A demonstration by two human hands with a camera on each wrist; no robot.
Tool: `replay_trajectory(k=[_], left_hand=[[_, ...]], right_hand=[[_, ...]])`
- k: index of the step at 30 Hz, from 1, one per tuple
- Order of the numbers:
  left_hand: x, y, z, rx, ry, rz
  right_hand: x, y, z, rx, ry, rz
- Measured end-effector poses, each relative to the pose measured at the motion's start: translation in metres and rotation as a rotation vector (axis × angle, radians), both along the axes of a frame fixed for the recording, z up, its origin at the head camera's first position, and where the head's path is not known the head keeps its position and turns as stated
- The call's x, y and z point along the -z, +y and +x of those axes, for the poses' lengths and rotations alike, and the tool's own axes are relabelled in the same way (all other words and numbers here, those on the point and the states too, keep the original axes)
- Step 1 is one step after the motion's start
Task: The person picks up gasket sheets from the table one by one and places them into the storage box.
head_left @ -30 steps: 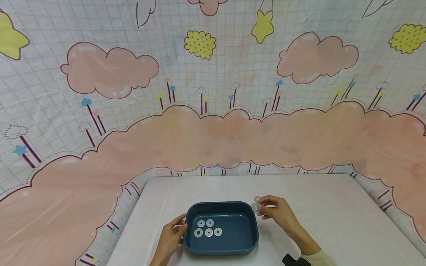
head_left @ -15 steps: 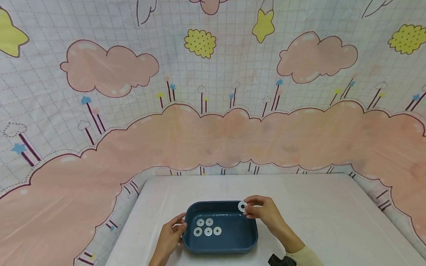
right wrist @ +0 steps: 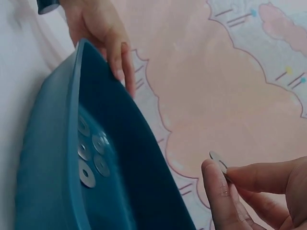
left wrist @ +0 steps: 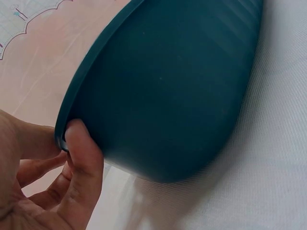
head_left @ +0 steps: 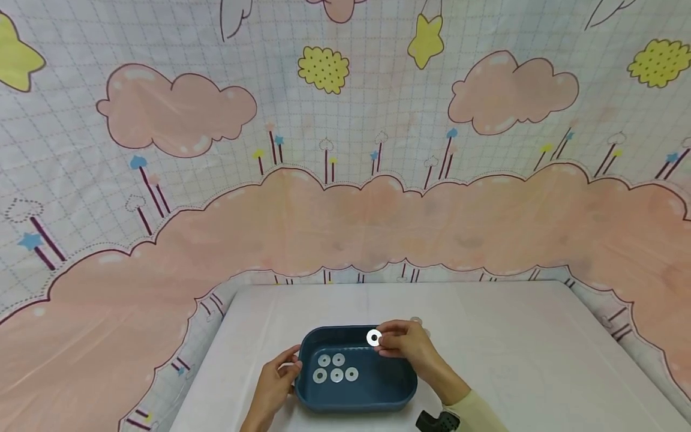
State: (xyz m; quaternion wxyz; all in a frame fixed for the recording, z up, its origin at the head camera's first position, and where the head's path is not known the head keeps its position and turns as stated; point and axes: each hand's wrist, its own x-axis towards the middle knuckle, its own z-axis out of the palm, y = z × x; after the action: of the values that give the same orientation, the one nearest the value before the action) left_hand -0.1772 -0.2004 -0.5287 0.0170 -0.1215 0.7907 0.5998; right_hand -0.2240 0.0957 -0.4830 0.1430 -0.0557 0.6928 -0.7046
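A dark blue rectangular tray (head_left: 378, 390) sits on the white table, with several flat silver washers (head_left: 337, 375) lying apart in its left half. My left hand (head_left: 273, 382) pinches the tray's left rim; the left wrist view shows a digit (left wrist: 84, 163) against the outer wall. Above the back right part of the tray, my right hand (head_left: 411, 348) pinches a single washer (head_left: 371, 338) between thumb and fingertip. In the right wrist view that washer (right wrist: 218, 161) is held clear of the tray wall (right wrist: 48, 143).
Behind my right hand, more washers (head_left: 416, 320) lie on the table (head_left: 518, 336), partly hidden by the hand. A cloth backdrop (head_left: 345, 228) printed with clouds and stars stands at the table's far edge.
My right hand has moved left with the washer, from the tray's right end to over its back right part. Washers it hid on the table now partly show. The left hand stays on the rim.
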Motion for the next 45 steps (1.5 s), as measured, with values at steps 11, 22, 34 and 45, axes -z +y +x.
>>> replay_trajectory(k=[11,22,34,45], left_hand=[[-0.001,0.000,0.000,-0.003,0.000,-0.007],[-0.002,0.003,0.000,-0.004,0.005,-0.005],[-0.004,0.003,-0.002,-0.010,0.005,-0.005],[0.000,0.005,-0.002,-0.019,-0.009,-0.011]], right_hand=[[0.013,-0.017,-0.005,-0.028,-0.046,-0.015],[0.023,-0.033,-0.010,-0.026,-0.072,0.018],[0.032,-0.045,-0.017,-0.031,-0.106,0.052],[0.046,-0.053,-0.018,0.033,-0.096,0.209]])
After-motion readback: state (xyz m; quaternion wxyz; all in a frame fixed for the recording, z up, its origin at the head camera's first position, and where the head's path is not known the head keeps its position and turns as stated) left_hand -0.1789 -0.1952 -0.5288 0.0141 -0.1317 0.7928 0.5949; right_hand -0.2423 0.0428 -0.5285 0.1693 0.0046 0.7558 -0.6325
